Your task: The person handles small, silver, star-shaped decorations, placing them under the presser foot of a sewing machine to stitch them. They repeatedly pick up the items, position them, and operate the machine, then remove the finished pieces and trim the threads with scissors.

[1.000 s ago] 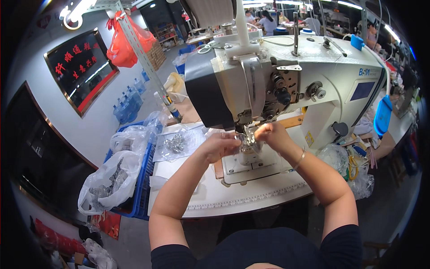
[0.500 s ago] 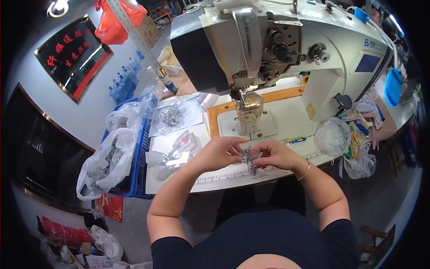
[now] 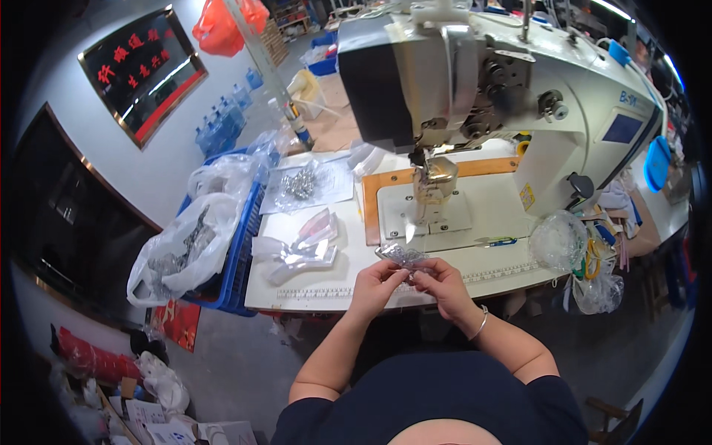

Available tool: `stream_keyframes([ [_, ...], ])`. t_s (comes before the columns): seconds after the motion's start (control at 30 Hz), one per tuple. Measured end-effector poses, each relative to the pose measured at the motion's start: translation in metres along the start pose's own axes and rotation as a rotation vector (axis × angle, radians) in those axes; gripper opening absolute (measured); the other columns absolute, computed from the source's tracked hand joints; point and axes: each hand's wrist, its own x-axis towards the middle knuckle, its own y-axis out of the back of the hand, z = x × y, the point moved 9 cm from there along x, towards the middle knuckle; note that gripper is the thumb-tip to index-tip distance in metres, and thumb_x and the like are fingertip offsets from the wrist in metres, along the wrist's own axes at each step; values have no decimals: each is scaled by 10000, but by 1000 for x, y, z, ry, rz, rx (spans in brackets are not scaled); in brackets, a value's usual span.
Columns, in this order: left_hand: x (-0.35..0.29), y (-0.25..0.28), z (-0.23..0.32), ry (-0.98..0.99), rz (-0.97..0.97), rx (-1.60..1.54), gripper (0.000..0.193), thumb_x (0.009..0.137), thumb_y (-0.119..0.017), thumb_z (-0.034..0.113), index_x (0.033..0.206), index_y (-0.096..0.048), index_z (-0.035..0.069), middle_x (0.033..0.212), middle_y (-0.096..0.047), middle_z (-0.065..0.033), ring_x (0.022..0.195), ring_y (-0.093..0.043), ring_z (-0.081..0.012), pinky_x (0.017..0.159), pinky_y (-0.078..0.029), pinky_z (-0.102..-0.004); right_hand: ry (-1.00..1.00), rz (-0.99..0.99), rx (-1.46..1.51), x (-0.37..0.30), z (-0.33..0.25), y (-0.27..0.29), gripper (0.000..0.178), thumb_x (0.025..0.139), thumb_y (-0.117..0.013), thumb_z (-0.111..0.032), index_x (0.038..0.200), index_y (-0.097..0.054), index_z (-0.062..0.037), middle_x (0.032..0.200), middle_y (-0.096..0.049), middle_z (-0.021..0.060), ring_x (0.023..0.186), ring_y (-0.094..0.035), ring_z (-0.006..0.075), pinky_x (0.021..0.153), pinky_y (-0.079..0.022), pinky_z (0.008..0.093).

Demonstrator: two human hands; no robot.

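Head view: pinching a clear, silvery piece [image 3: 404, 256] between left hand [image 3: 376, 286] and right hand [image 3: 446, 288], probably to steady its flimsy form, near the counter's [image 3: 350, 246] front edge, toward seven o'clock from the sewing machine [image 3: 556, 70] needle.

A pale bluish-white wall [image 3: 157, 178] carries a glossy black rectangular panel [image 3: 144, 74] in a brass-coloured frame. Translucent blue water bottles [image 3: 221, 124] stand along the wall's foot on the smooth grey floor [image 3: 236, 337]. A slim white tube light [image 3: 612, 10] glows at upper right.
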Motion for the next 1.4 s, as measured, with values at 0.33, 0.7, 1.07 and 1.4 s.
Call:
stream_keyframes([
  [0.33, 1, -19, 26, 137, -356, 430, 359, 814, -632, 98, 1132, -536, -41, 838, -666, -93, 667, -596, -107, 619, -492, -245, -135, -39, -20, 2, 4, 16, 197, 792, -669, -56, 966, -604, 11, 869, -627, 63, 733, -598, 119, 651, -498, 243],
  [0.7, -4, 29, -14, -129, -222, -888, 1085, 645, -586, 707, 1392, -215, 12, 1422, -299, -132, 1314, -291, -283, 1084, -244, -446, -133, 95, 525, 2, -2, 2, 82, 836, -629, -67, 861, -570, -118, 811, -620, 13, 688, -581, 112, 635, -488, 226],
  [1.07, -26, -11, -23, -173, -50, -558, 455, 821, -641, 126, 1233, -462, 55, 1231, -507, -106, 1171, -472, -292, 1005, -385, -386, 21, -240, 350, 8, -10, -29, 196, 839, -601, -37, 1029, -553, -42, 1014, -598, 98, 951, -572, 174, 855, -459, 306],
  [1.4, -60, -7, 78, -1224, 360, 858, 259, 706, -646, -73, 887, -695, 106, 970, -616, -98, 977, -591, -326, 819, -526, -369, -399, -315, 812, -7, 1, -43, 368, 922, -487, -177, 1215, -439, 40, 1225, -519, 163, 1111, -527, 259, 988, -393, 445],
])
